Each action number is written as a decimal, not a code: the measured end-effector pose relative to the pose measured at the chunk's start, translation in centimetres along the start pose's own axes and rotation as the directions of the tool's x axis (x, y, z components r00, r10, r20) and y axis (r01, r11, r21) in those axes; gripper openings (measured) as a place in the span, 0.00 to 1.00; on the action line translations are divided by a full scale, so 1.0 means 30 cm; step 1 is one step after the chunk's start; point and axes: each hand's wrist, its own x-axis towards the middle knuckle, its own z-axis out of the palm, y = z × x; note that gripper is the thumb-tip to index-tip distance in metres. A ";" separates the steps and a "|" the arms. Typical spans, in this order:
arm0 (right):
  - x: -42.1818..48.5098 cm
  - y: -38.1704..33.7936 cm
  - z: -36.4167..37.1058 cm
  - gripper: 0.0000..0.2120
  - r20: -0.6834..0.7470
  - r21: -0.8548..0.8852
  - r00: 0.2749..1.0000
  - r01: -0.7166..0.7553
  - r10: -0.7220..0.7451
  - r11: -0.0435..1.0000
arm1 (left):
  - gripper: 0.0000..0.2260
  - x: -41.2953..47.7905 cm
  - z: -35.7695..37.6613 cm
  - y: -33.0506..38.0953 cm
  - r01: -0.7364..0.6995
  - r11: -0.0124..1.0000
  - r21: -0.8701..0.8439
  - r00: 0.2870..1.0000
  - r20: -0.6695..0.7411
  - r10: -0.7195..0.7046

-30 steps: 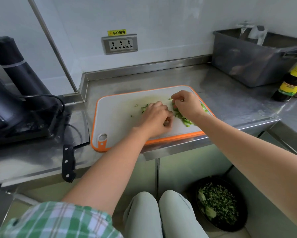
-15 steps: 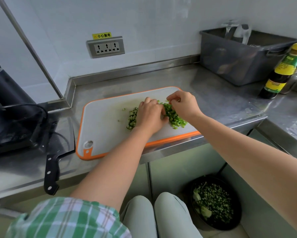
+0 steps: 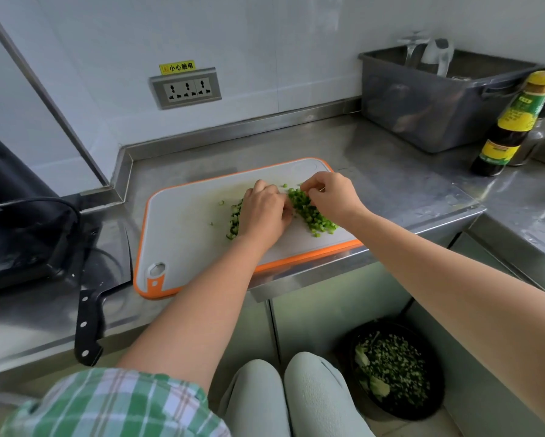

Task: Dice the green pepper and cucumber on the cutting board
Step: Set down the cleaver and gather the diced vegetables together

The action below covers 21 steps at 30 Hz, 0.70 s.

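Cutting board [image 3: 186, 247] is seen on the steel counter, its near edge at the counter lip.

Green pepper dice [image 3: 312, 216] lie in a band on the right half of the board. Long axis: from far-left to near-right, between the two hands.

Cucumber dice [image 3: 234, 220] lie in a shorter strip running far to near, touching the left side of the left hand [image 3: 263, 212].

Left hand: palm down, fingers curled toward the pepper band. Whether any dice are held beneath it cannot be told.

Right hand [image 3: 331, 197]: fingertips pinched together on dice at the far end of the pepper band.

Both piles are judged already cut small, so gathering is taken as the step in hand.

Knife [image 3: 88, 326] lies off the board on the counter, well apart to the left, handle toward the person. It is nearer the left hand, so any further cutting would require a reach across by the right.
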 end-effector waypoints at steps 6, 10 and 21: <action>-0.002 -0.024 0.015 0.14 0.049 -0.133 0.995 0.095 -0.089 0.987 | 0.06 -0.033 -0.025 -0.076 0.061 0.986 0.153 0.998 -0.037 -0.056; -0.016 -0.037 0.046 0.09 0.128 -0.326 0.981 0.182 -0.147 0.928 | 0.09 -0.037 -0.036 -0.061 0.086 0.994 0.067 0.996 -0.040 -0.084; -0.027 -0.042 0.039 0.08 0.140 -0.500 0.976 0.217 -0.169 0.838 | 0.08 -0.032 -0.027 -0.104 0.132 0.988 0.081 0.991 -0.036 -0.129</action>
